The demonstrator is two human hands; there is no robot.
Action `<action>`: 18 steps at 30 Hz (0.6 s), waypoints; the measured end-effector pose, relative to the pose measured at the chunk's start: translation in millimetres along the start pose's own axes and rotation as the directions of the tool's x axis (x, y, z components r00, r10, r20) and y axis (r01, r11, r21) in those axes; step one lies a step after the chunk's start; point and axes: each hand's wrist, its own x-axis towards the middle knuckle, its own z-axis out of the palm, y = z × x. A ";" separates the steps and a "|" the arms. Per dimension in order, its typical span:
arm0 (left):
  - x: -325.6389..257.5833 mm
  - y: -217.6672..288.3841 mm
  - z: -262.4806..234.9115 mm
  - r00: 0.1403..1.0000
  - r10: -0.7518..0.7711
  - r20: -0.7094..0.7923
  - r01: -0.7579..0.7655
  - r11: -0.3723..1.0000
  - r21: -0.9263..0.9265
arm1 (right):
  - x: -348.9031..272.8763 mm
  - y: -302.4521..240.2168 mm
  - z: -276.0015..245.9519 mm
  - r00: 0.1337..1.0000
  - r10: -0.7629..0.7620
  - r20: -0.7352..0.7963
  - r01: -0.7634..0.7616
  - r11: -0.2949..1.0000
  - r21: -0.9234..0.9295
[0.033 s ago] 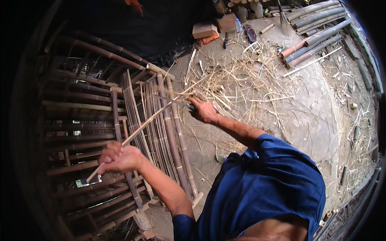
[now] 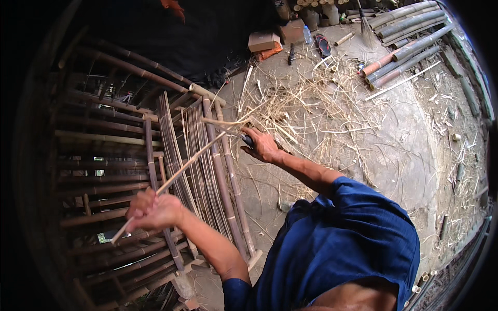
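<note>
My left hand (image 2: 155, 210) is closed around a thin, pale bamboo strip (image 2: 179, 171). The strip slants up and right, and its far end stops just short of the knife. A short length pokes out below my fist. In my right hand (image 2: 263, 145) is a knife (image 2: 247, 139), gripped by its dark handle. Its narrow blade points left and is partly lost against the background. Just above the blade, a pale shaving (image 2: 223, 122) stretches leftward.
A bamboo rack (image 2: 150, 171) fills the left, with a bundle of thin bamboo strips (image 2: 199, 150) leaning on it. Shavings (image 2: 295, 103) litter the floor ahead. Bamboo poles (image 2: 410, 57), a broom (image 2: 366, 33), a sandal (image 2: 323, 45), a bottle (image 2: 307, 34) and a cardboard box (image 2: 263, 41) lie farther off.
The strip's far end, which crossed past the blade before, now lies below and left of it. My left hand has shifted slightly; the right hand stays nearly in place. A shaving shows above the blade.
</note>
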 end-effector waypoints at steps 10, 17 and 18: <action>26.0 207.0 -5.3 0.848 -0.032 0.529 0.060 0.998 -0.035 | 69.0 -71.7 -22.9 0.966 0.254 0.042 -0.213 0.699 0.683; 41.5 330.3 -47.7 0.866 0.494 0.080 -0.493 0.813 0.310 | 71.1 39.9 -41.8 0.411 0.910 -0.055 -0.357 0.216 0.909; 51.9 354.5 -62.9 0.853 0.517 0.073 -0.515 0.809 0.282 | 68.4 134.2 -61.2 0.341 0.917 -0.208 -0.437 0.351 0.828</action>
